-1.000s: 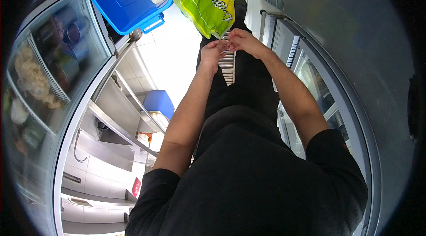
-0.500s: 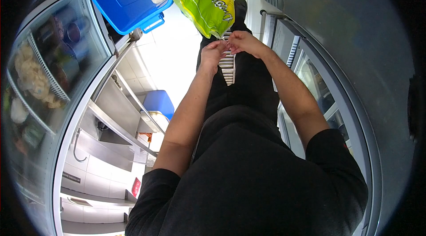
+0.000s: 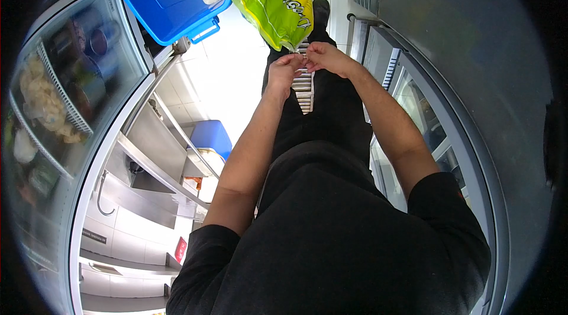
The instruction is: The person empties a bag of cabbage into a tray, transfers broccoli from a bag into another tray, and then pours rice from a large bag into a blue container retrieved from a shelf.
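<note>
Head view: the green bag (image 3: 272, 7) is ahead of me, right of the blue bin (image 3: 163, 4), its long axis running away and leaning left, its gathered neck pointing back at me near the grate (image 3: 304, 93). My left hand (image 3: 284, 71) and right hand (image 3: 327, 57) pinch that end between closed fingers (image 3: 316, 48); whether the floor (image 3: 214, 81) bears it, I can't tell.

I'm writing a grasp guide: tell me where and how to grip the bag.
Probably best pinched at the neck, from the wearer's side: the bag bulges beyond it and tapers toward the left hand and right hand.
</note>
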A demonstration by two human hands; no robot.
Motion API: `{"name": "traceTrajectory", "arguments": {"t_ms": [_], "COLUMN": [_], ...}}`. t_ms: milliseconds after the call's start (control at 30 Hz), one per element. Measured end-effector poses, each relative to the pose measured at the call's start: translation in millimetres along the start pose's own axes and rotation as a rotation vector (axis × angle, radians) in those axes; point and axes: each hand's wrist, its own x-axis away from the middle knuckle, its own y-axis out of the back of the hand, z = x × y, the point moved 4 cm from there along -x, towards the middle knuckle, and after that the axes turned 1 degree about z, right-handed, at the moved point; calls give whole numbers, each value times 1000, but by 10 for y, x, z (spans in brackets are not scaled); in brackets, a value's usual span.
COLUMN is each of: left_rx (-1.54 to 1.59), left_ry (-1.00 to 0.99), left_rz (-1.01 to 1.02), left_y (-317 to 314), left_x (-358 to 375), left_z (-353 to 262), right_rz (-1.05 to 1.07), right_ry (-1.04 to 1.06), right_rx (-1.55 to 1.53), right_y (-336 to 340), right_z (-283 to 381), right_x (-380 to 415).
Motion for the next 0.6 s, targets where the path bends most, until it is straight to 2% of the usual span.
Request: {"name": "traceTrajectory", "arguments": {"t_ms": [300,600], "left_rx": [10,11], "left_ry": [-15,-10], "left_rz": [3,-15], "left_y": [-19,-4], "left_x": [25,-28], "left_z": [-48,-36], "right_rz": [-31,-6], "right_ry": [-37,127], "right_rx": [-83,35], "right_y": [-62,-34], "right_z": [178,129], "right_x": [105,84]}}
